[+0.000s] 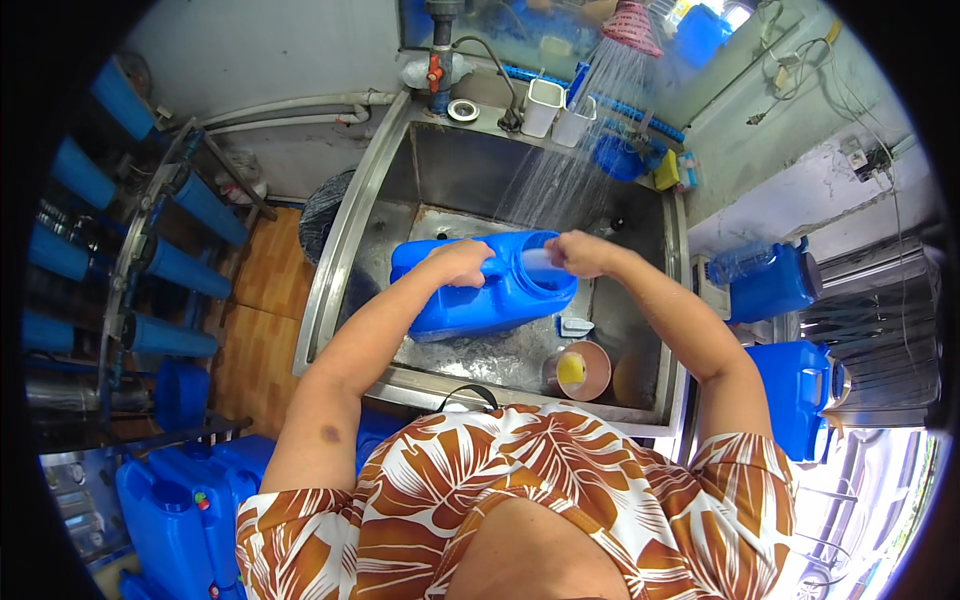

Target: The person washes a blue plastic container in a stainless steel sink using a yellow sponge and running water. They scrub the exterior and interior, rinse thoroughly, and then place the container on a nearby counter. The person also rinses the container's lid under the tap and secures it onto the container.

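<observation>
A big blue plastic jug (455, 310) lies on its side in a steel sink (330, 270), its wide round mouth turned to the right. My left hand (463, 263) is closed round the jug's handle. At the mouth, my right hand (588, 254) is closed on a pale, whitish thing (540, 262) that reaches into the opening; its kind I cannot make out. Water sprays from a shower head (632, 28) wrapped in pink cloth, falling behind the jug. Nearer me in the sink sit a small brush (575, 327) and a brownish-pink bowl (592, 365) with a yellow sponge (571, 370).
White plastic containers (543, 108) and a yellow sponge (667, 171) line the sink's back ledge. A pipe with a red valve (435, 73) rises there. Blue jugs (165, 520) stand at lower left, another (790, 395) at right. Blue filter housings (175, 335) hang on the left.
</observation>
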Tool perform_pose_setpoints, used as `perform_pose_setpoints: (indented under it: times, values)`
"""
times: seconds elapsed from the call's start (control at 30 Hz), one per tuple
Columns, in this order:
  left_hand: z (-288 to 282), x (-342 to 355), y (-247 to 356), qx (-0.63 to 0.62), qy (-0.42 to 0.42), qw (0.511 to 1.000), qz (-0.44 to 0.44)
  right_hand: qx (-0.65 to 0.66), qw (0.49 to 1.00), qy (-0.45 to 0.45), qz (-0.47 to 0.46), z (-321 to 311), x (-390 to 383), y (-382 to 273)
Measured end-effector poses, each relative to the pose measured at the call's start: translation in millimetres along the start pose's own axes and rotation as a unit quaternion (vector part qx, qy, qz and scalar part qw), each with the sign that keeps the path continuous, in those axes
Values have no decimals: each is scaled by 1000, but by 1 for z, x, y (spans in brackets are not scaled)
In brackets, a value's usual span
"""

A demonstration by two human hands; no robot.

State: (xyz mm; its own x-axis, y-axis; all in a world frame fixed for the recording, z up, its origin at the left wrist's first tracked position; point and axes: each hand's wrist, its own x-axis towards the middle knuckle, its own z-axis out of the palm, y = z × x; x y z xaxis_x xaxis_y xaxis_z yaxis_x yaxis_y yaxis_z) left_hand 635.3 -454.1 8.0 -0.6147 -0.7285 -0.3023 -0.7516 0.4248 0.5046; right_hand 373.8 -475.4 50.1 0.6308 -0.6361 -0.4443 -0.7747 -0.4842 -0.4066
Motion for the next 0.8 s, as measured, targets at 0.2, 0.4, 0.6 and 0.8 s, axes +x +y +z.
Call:
perform_pose_setpoints:
  times: [0.2, 0.4, 0.6, 0.8]
  values:
    - [6, 11, -1, -19, 69, 997, -22, -10, 990, 135, 24, -76, -13, -35]
    - [-2, 37, 21, -61, 80, 986, -130, -24, 864, 489, -115, -84, -17, -19]
    - [-13, 69, 49, -10, 235, 959, -160, -83, 789, 592, -141, -45, -17, -25]
    - [-20, 124, 71, 77, 133, 978, -143, 396, 665, 632, 55, -26, 23, 14]
